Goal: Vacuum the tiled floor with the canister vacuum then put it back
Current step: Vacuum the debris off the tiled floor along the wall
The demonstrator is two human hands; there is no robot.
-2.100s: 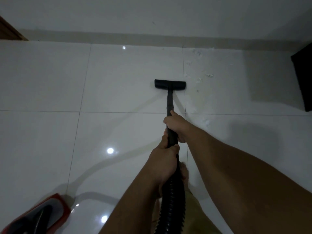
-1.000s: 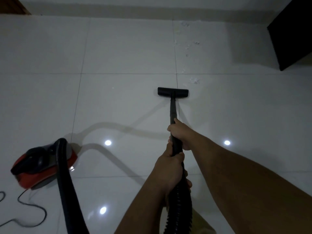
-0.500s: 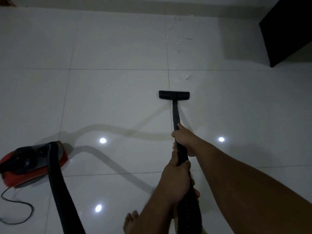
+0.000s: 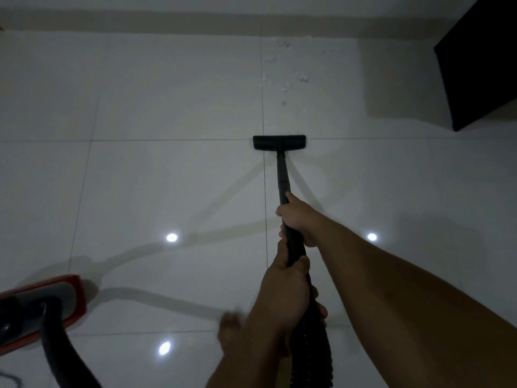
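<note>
Both hands hold the black wand [image 4: 282,175] of the canister vacuum. The right hand [image 4: 298,219] is the front one, with its fingers curled fully around the wand. The left hand [image 4: 285,292] is just behind it, nearer to the person, and its fingers are wrapped tightly around the place where the wand meets the ribbed black hose [image 4: 313,351]. The 2 hands are close together, but a short piece of the wand shows between them.

Ahead of the right hand the wand goes down to the flat black floor nozzle [image 4: 279,142], which lies on the glossy white tiled floor [image 4: 167,107]. The nozzle sits across a crossing of 2 tile joints. Beyond the nozzle, further from the hands, small white scraps of debris [image 4: 285,79] are scattered on the tile up to the wall.

The red and grey canister body [image 4: 53,301] stands on the floor well to the left of the left hand, cut by the edge of the view. A second part of the black hose [image 4: 58,351] goes from its top toward the bottom edge.

A bare foot [image 4: 229,329], blurred, shows just left of the left forearm. A dark piece of furniture [image 4: 481,74] stands far ahead and to the right of the right hand. Round light reflections shine on the tiles on both sides of the hands.
</note>
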